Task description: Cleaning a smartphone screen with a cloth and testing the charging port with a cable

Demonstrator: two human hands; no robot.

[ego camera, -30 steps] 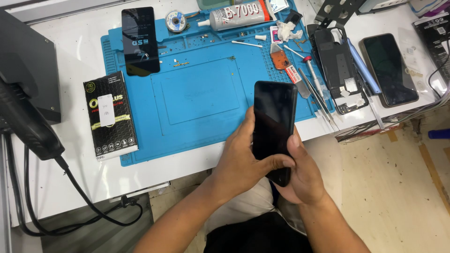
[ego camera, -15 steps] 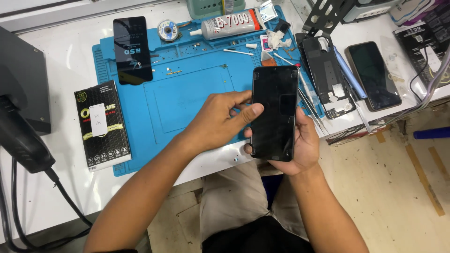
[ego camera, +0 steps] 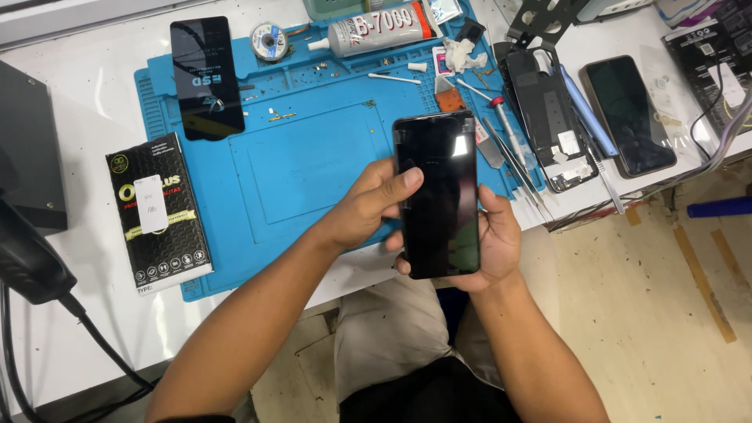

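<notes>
hands hold a black smartphone [ego camera: 437, 196] upright above the near edge of a blue work mat [ego camera: 313, 157]. right hand [ego camera: 495, 243] cups it from beneath (fingers wrapped around its edge); left hand [ego camera: 374, 205] grips its side, thumb on the glass.

Both forearms are coming up from the bottom of the view and angling in toward each other, bare, no sleeves showing. The left hand [ego camera: 368, 207] is reaching in from the left side, wrist fairly straight, thumb lying flat and pointing right, the other fingers [ego camera: 392, 239] curling underneath. The right hand [ego camera: 493, 239] is sitting palm up, cupping from below, its thumb pressing along the right edge and its fingertips peeking out on the left side. Both hands are gripping closed, nearly touching each other.
</notes>
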